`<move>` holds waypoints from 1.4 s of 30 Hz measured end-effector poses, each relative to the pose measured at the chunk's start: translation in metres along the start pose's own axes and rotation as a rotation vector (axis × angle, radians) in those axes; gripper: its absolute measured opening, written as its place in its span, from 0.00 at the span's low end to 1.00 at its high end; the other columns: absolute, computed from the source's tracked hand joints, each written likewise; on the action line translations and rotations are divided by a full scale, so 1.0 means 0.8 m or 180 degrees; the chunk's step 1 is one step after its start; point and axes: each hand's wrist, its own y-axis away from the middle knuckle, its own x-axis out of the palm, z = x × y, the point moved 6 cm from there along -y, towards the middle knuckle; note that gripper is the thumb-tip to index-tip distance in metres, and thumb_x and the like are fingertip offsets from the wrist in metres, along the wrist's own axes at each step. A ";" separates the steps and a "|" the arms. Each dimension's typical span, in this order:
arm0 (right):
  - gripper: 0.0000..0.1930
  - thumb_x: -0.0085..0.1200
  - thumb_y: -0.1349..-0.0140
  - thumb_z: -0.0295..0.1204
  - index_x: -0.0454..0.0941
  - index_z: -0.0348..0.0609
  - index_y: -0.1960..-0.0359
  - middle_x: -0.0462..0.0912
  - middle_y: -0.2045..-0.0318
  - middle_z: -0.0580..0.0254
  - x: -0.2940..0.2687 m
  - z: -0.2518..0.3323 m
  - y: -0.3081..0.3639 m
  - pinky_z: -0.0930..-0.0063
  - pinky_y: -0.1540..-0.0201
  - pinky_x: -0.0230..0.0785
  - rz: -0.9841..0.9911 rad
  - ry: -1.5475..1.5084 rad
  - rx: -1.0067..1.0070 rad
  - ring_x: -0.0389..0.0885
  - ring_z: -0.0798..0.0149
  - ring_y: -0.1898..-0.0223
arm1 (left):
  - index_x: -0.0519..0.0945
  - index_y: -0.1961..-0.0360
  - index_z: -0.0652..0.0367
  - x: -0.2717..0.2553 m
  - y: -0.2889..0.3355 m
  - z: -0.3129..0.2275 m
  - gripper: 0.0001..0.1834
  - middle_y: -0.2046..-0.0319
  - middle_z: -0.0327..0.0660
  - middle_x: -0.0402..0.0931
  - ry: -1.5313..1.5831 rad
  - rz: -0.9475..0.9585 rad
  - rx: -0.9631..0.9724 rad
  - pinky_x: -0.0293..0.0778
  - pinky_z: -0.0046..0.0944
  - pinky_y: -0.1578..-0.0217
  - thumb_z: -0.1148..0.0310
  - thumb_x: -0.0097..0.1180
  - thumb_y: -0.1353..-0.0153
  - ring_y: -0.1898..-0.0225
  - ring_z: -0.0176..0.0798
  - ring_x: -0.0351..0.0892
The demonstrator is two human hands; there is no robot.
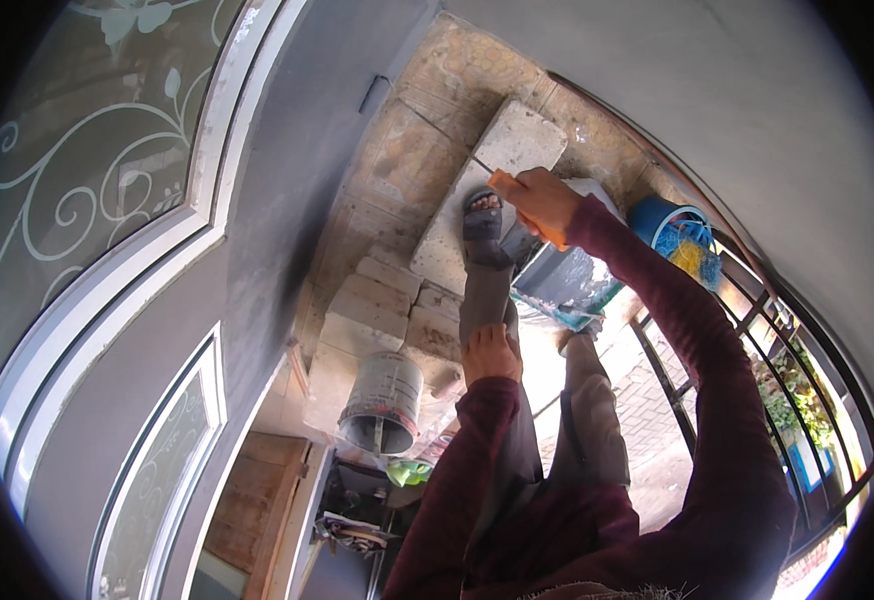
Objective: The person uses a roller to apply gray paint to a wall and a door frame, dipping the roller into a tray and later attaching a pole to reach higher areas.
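My right hand [547, 203] is closed round the orange handle of a handsaw [505, 185]. Its thin blade, seen nearly edge-on, points to the upper left over a long pale block [517, 140]. My foot, in a dark sandal [484, 222], presses on that block. Lower down, my left hand [491, 354] lies on my grey trouser leg, fingers stretched over it and holding nothing. Just beyond my right wrist sits a tub [567, 280] with grey stuff smeared inside, partly covered by my arm and leg.
Several pale blocks [367, 315] are stacked at left, beside a grey-smeared bucket [382, 400]. At right, a blue bucket [669, 225] with a yellow thing in it stands against a dark metal railing [757, 320]. A grey door [267, 200] with patterned glass fills the left side.
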 end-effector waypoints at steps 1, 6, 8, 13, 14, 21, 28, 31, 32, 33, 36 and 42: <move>0.22 0.42 0.35 0.41 0.72 0.35 0.81 0.72 0.89 0.62 -0.004 0.000 0.011 0.72 0.89 0.64 -0.0053 -0.0015 -0.0020 0.70 0.69 0.91 | 0.78 0.65 0.52 0.001 0.000 -0.001 0.08 0.66 0.40 0.77 0.0003 -0.0002 0.0000 0.72 0.48 0.60 0.66 0.55 0.48 0.60 0.46 0.76; 0.22 0.43 0.36 0.41 0.71 0.35 0.81 0.72 0.89 0.62 -0.005 -0.015 -0.017 0.73 0.89 0.63 -0.0045 0.0045 -0.0132 0.70 0.69 0.91 | 0.77 0.64 0.52 -0.002 -0.001 -0.001 0.09 0.66 0.41 0.78 0.0012 0.0138 0.0002 0.72 0.49 0.60 0.67 0.55 0.48 0.59 0.47 0.76; 0.21 0.44 0.37 0.41 0.72 0.34 0.80 0.72 0.89 0.62 -0.002 -0.031 -0.052 0.73 0.89 0.63 -0.0084 0.0136 -0.0039 0.70 0.69 0.91 | 0.77 0.63 0.52 -0.001 -0.002 -0.003 0.10 0.66 0.41 0.78 0.0021 0.0192 -0.0028 0.72 0.49 0.60 0.67 0.55 0.48 0.59 0.47 0.76; 0.22 0.45 0.38 0.40 0.73 0.31 0.81 0.74 0.89 0.56 0.006 -0.056 -0.121 0.66 0.88 0.66 -0.0268 0.0148 0.0116 0.73 0.63 0.90 | 0.77 0.63 0.53 -0.003 -0.003 -0.001 0.10 0.65 0.41 0.78 0.0073 0.0171 -0.0037 0.72 0.50 0.60 0.67 0.54 0.47 0.59 0.48 0.76; 0.22 0.46 0.38 0.40 0.73 0.30 0.81 0.74 0.89 0.54 0.008 -0.054 -0.128 0.65 0.87 0.67 -0.0276 0.0152 0.0172 0.74 0.61 0.89 | 0.77 0.63 0.53 -0.004 -0.003 0.000 0.09 0.65 0.41 0.78 0.0083 0.0176 -0.0049 0.72 0.50 0.60 0.66 0.54 0.47 0.59 0.48 0.76; 0.24 0.47 0.38 0.41 0.74 0.29 0.82 0.74 0.90 0.53 0.012 -0.062 -0.152 0.65 0.87 0.69 -0.0408 -0.0098 0.0161 0.75 0.59 0.89 | 0.77 0.64 0.52 -0.006 -0.005 -0.006 0.09 0.66 0.41 0.78 -0.0002 0.0119 -0.0041 0.72 0.50 0.60 0.65 0.54 0.47 0.60 0.47 0.76; 0.26 0.43 0.34 0.46 0.71 0.35 0.82 0.72 0.89 0.61 0.020 -0.029 -0.054 0.70 0.88 0.63 -0.0100 -0.0030 -0.0084 0.71 0.67 0.90 | 0.78 0.64 0.52 -0.002 -0.003 -0.003 0.09 0.66 0.40 0.78 -0.0039 0.0064 -0.0059 0.72 0.49 0.61 0.65 0.54 0.47 0.60 0.47 0.77; 0.23 0.43 0.34 0.44 0.68 0.37 0.80 0.69 0.89 0.64 0.018 -0.003 0.012 0.73 0.89 0.61 -0.0025 -0.0167 -0.0066 0.69 0.70 0.91 | 0.75 0.68 0.54 -0.003 -0.003 -0.007 0.07 0.70 0.40 0.75 -0.0035 -0.0069 0.0007 0.71 0.48 0.62 0.66 0.55 0.48 0.62 0.46 0.76; 0.22 0.43 0.34 0.43 0.68 0.37 0.79 0.70 0.89 0.65 0.017 -0.002 0.027 0.74 0.89 0.61 -0.0046 -0.0189 -0.0063 0.69 0.70 0.91 | 0.74 0.70 0.55 -0.006 -0.003 -0.009 0.06 0.71 0.40 0.74 -0.0032 -0.0137 0.0045 0.71 0.48 0.62 0.66 0.55 0.48 0.62 0.46 0.76; 0.21 0.43 0.34 0.42 0.68 0.37 0.78 0.70 0.88 0.65 0.017 0.000 0.041 0.74 0.89 0.61 -0.0051 -0.0206 -0.0069 0.69 0.71 0.90 | 0.75 0.68 0.54 -0.003 -0.002 -0.008 0.06 0.69 0.40 0.76 -0.0038 -0.0080 0.0005 0.71 0.48 0.62 0.66 0.55 0.48 0.61 0.46 0.76; 0.18 0.43 0.33 0.39 0.69 0.36 0.75 0.70 0.87 0.66 0.016 -0.001 0.077 0.75 0.89 0.60 -0.0062 -0.0283 -0.0115 0.68 0.72 0.90 | 0.77 0.67 0.53 -0.002 -0.004 -0.009 0.07 0.68 0.40 0.77 -0.0027 -0.0020 -0.0001 0.72 0.49 0.61 0.66 0.55 0.48 0.61 0.46 0.76; 0.15 0.44 0.33 0.38 0.69 0.35 0.67 0.70 0.82 0.65 0.019 -0.001 0.143 0.76 0.85 0.62 0.0081 -0.0503 -0.0035 0.69 0.73 0.86 | 0.74 0.71 0.55 -0.009 -0.002 -0.015 0.05 0.71 0.40 0.75 -0.0046 -0.0200 0.0047 0.71 0.49 0.62 0.67 0.55 0.49 0.63 0.46 0.76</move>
